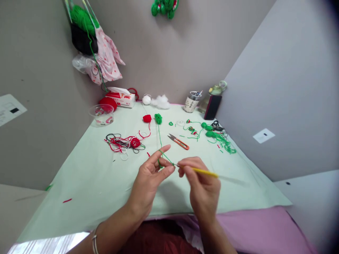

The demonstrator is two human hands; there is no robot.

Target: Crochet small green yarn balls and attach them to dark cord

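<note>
My left hand (149,180) is raised over the table with green yarn (167,156) wound over its lifted index finger. Its thumb and another finger pinch a tiny green piece of crochet work. In my right hand (202,187) is a yellow-handled crochet hook (203,171), held like a pencil, its metal tip touching the green work. The yarn runs back from my left hand to a small green yarn bundle (158,119). Thread snips (179,141) with orange handles lie just beyond my hands.
Tangled red, white and black yarn (122,144) lies to the left, near a clear plastic tub (102,115) and a tissue box (121,98). Green crocheted pieces (209,133) and yarn ends lie right. At the back stand a pen cup (191,103) and a phone (212,108).
</note>
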